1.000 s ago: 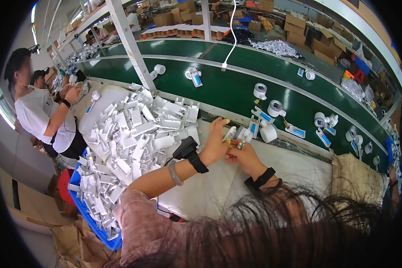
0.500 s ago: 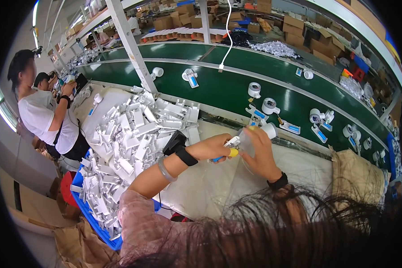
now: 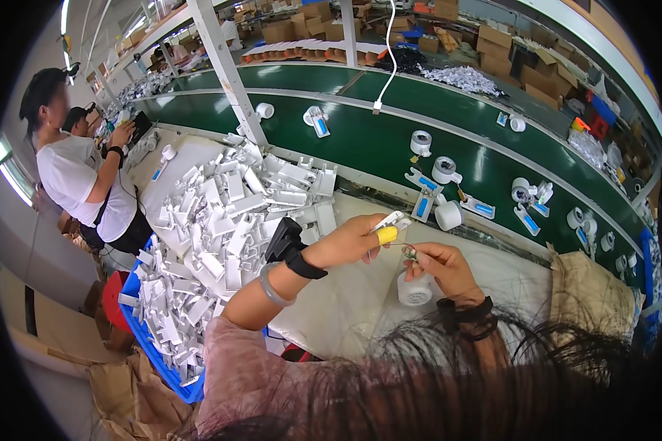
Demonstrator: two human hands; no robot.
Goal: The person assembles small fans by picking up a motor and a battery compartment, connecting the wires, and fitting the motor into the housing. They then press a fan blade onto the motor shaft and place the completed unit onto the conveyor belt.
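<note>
My left hand (image 3: pixel 360 239) is closed around a white plastic bracket (image 3: pixel 394 220), whose end sticks out past the fingers. A yellow cover (image 3: pixel 387 235) wraps one fingertip. Close by on the right, my right hand (image 3: pixel 449 272) pinches a small greenish part (image 3: pixel 410 253), too small to make out fully. A thin wire (image 3: pixel 399 243) runs between the two hands. Just below the right fingers is a white round housing (image 3: pixel 415 291); whether it hangs or rests on the table cannot be told. Another white round housing (image 3: pixel 449 215) lies beyond my right hand.
A heap of white plastic brackets (image 3: pixel 228 213) covers the left, spilling into a blue crate (image 3: pixel 143 334). Beyond runs a green conveyor (image 3: pixel 360 147) carrying several white units. A brown sack (image 3: pixel 592 290) sits at right, a metal post (image 3: pixel 228 70) ahead. Two people (image 3: pixel 81 165) stand left.
My right hand has come down from its raised, spread pose and now pinches the small part. A white round housing now shows beneath it. The view has shifted slightly.
</note>
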